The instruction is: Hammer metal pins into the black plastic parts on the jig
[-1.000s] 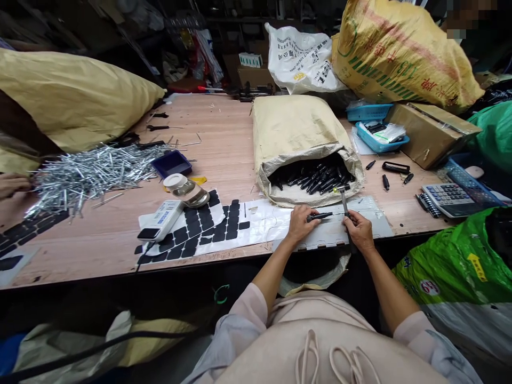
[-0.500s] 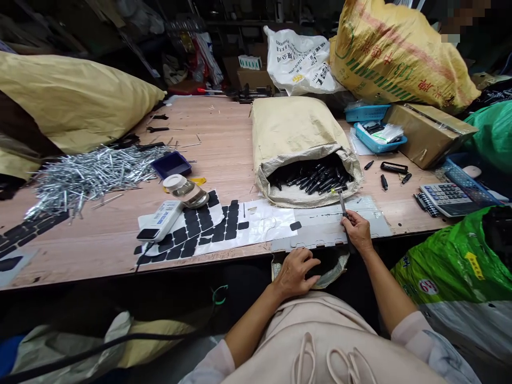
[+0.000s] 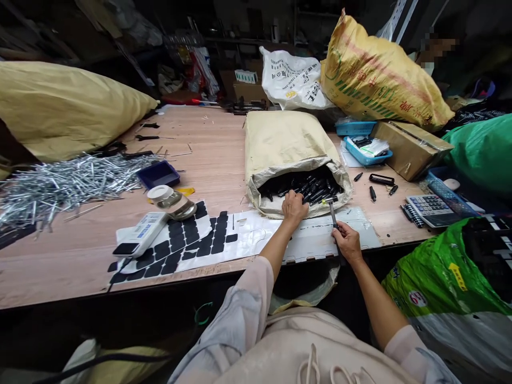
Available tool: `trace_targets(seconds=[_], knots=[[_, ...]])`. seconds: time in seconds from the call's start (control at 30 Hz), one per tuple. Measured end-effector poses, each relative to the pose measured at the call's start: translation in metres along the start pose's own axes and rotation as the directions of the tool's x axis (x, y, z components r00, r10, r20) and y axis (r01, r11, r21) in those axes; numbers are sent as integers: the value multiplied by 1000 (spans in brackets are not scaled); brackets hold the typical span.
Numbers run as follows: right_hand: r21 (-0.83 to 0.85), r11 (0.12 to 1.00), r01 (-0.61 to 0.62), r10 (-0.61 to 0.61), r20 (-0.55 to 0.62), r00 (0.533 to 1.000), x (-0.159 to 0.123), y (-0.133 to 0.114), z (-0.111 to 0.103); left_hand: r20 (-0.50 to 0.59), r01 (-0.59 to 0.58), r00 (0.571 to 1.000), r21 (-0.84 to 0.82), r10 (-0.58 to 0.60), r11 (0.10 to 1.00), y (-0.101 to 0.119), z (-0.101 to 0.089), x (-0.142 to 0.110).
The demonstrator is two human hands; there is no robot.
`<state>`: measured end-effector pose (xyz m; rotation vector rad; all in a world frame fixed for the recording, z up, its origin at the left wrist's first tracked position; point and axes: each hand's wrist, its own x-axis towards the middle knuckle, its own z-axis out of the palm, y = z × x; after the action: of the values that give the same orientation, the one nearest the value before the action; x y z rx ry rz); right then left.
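A beige sack [image 3: 286, 138] lies on the bench with its mouth toward me, and black plastic handles [image 3: 316, 188] are heaped inside. My left hand [image 3: 295, 209] is at the mouth, its fingers curled down against the handles; the fingertips are hidden, so what they grip cannot be made out. In my right hand [image 3: 347, 241] is a small hammer [image 3: 333, 214], held by its dark handle with the head up at the sack's lip. Under both lies a grey plate [image 3: 360, 226] along the bench edge. Below the edge, an open bag [image 3: 326, 288] hangs in front of my lap.
Metal rods [image 3: 80, 178] are piled at left, near a blue tray [image 3: 158, 175], a glass jar [image 3: 174, 202] and a white device [image 3: 142, 234]. Rightward are a calculator [image 3: 430, 208], a cardboard box [image 3: 410, 149] and a green bag [image 3: 424, 266].
My left hand has moved from above the lap bag, up and forward to the handles in the sack's mouth. My right hand still holds the hammer, and the view has shifted slightly.
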<state>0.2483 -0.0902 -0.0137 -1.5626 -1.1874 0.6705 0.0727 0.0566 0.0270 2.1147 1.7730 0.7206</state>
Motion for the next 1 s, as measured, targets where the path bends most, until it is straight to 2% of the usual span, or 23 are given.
trace_targets(seconds=[0.07,0.13,0.2,0.27,0.33,0.4,0.47,0.53,0.67,0.87,1.0], knots=[[6,1000,3,-3,6,1000,0,1,0,20,6,1000,16,-6,1000,-2,3,5],[7,1000,5,-5,11,1000,0,1,0,-6,8,1000,5,-8,1000,-5,0,3],[1,1000,7,-7,7,1000,0,1,0,-59,0,998,-26,-1,1000,-7,-10,-8],[-6,1000,7,-7,-4,1000,-1,1,1,-72,-56,996,-70,51,996,-9,-21,-25],[-13,1000,7,-8,-9,1000,-1,2,1,4,-168,986,-111,169,980,-11,-29,-46],[-17,1000,7,-7,-10,1000,-1,2,0,115,-270,951,-147,288,952,-15,-30,-66],[-13,1000,4,-4,-4,1000,0,2,0,175,-302,928,-170,330,938,-19,-25,-80],[5,1000,0,0,6,1000,0,0,-2,179,-270,935,-199,306,942,-23,-18,-87],[26,999,23,-24,18,1000,-12,-10,-10,191,-189,952,-252,240,949,-27,-9,-84],[-128,984,123,-113,86,990,-50,-29,-22,205,-158,955,-255,213,954,-25,-10,-82],[-237,958,160,-127,148,981,-62,-31,-23,200,-136,961,-263,191,955,-25,-7,-83]])
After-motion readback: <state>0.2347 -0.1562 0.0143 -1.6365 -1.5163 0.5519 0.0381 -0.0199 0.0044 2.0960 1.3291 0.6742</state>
